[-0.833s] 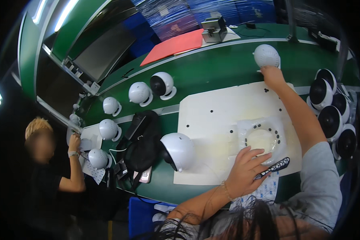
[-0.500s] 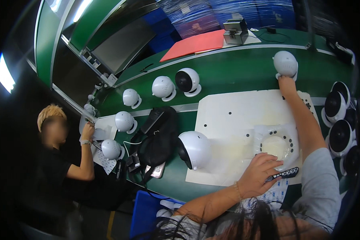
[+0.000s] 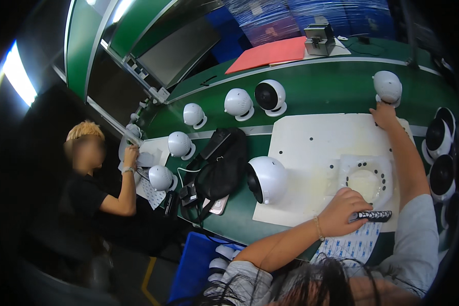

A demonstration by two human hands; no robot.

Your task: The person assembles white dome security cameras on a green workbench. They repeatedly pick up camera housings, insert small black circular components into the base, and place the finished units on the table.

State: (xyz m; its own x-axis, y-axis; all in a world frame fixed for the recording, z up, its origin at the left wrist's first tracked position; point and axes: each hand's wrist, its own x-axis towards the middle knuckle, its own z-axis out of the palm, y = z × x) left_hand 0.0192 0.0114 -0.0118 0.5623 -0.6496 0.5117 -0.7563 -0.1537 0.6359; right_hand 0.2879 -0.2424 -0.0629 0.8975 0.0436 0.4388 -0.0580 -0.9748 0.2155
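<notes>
My right hand [image 3: 385, 116] reaches to the far right, its fingers closed about the low base of a white ball-shaped camera [image 3: 387, 86] on the green bench. My left hand [image 3: 345, 211] is near me, fingers curled on the end of a slim stick [image 3: 376, 216] with a black-and-white pattern; what kind of tool it is I cannot make out. Just beyond that hand, a clear plastic-wrapped ring with black dots [image 3: 362, 181] lies on a large white board [image 3: 311, 153]. Blue-printed backing paper [image 3: 349, 245] sits beneath my left wrist.
Another white camera [image 3: 268, 179] stands on the board's left edge; several more line the bench behind. Cameras with black faces [image 3: 441, 176] crowd the right side. A black bag [image 3: 222, 171] lies left of the board. A co-worker [image 3: 94, 183] sits at left; a blue bin [image 3: 188, 268] holds white parts.
The view has shifted, so the scene sits further right. My left fingers have curled in more around the patterned stick. My right hand stays at the far camera's base.
</notes>
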